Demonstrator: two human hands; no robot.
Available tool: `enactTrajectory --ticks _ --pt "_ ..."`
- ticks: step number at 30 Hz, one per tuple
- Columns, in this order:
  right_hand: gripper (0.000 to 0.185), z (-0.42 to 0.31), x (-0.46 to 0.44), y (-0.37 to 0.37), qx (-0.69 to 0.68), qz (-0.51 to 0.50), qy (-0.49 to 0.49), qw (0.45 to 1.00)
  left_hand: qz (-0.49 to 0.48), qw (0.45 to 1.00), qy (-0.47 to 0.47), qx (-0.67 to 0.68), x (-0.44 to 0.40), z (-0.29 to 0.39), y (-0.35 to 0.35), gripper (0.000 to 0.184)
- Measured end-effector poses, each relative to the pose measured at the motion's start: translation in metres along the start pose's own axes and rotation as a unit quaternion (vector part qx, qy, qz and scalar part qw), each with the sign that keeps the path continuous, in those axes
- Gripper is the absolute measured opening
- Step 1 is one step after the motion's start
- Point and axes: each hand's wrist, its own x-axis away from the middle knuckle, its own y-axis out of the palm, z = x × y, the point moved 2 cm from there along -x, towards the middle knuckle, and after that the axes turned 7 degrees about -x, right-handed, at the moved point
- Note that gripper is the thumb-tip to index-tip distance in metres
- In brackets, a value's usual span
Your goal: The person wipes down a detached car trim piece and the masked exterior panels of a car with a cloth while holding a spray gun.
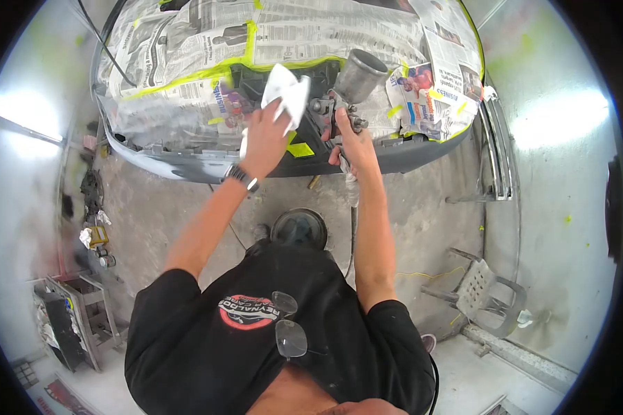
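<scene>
My right hand (pixel 353 142) is wrapped round the grip of a metal spray gun (pixel 332 114), with its grey cup (pixel 360 75) on top and a hose (pixel 354 221) hanging below. To the left, my left hand (pixel 265 138), with a watch on the wrist, holds a crumpled white cloth or paper (pixel 285 95). Both hands are over the front edge of a car bumper (pixel 208 166). Newspaper (pixel 187 48) held by yellow-green tape (pixel 250 41) covers the car front behind them.
A plastic chair (pixel 477 290) lies tipped on the floor at the right. Metal strips (pixel 500 152) lean beside the right wall. A stand (pixel 83 311) is at the lower left, with cans (pixel 106 260) above it. Below my hands is a round dark object (pixel 299 228).
</scene>
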Motion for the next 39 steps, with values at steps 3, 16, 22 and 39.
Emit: enactTrajectory --ticks 3,16,22,39 --pt "0.058 0.005 0.009 -0.010 -0.024 0.027 -0.017 0.999 -0.035 0.993 0.022 -0.111 -0.037 0.016 0.020 0.048" --pt "0.059 0.030 0.092 -0.059 -0.024 0.043 0.024 0.998 -0.071 0.954 0.212 -0.200 -0.003 0.056 0.069 0.027" --pt "0.054 0.083 0.100 -0.065 -0.016 0.073 0.060 0.995 -0.264 0.911 0.214 -0.232 0.031 0.094 0.105 0.025" --pt "0.056 0.127 0.094 -0.037 0.014 0.072 0.062 0.995 -0.257 0.944 0.129 -0.161 0.199 -0.079 0.081 0.051"
